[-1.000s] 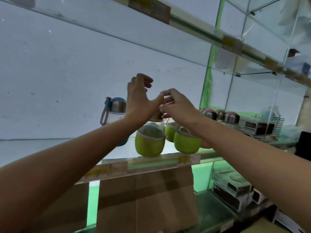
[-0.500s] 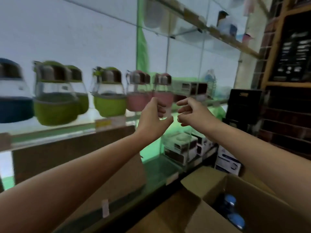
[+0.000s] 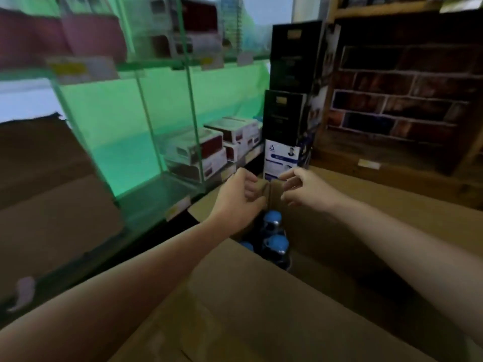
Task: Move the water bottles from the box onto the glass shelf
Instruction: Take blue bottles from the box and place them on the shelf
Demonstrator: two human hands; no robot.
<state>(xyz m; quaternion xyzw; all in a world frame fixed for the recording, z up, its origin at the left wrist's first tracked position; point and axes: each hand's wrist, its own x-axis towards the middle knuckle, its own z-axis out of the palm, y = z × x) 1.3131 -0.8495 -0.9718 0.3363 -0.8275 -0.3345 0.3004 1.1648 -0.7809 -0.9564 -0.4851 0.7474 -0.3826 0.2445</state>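
Everything here is placed against the open cardboard box (image 3: 326, 257), which fills the lower middle of the head view. Inside its opening, blue-capped water bottles (image 3: 275, 245) stand upright, long axes vertical, caps facing up; at least three caps show, packed close together against the box's left side.

Both hands hang over the far end of the box, above the bottles. The left hand (image 3: 239, 198) sits just above and slightly left of the farthest cap, its fingers (image 3: 252, 185) loosely curled and holding nothing. The right hand (image 3: 304, 190) is beside it, to the right, with fingers (image 3: 288, 178) half spread and bent, also empty. The two hands are near each other but apart.

From the fingers the bottles lie straight down and a little toward the person. The left hand looks the nearer, almost directly over the rear cap, so a downward reach onto a cap or neck seems the likely next step.

The glass shelf (image 3: 162, 67) runs up and to the left of the box, with pink items blurred on it. Small boxed goods (image 3: 201, 150) sit on a lower shelf, also left of the box.
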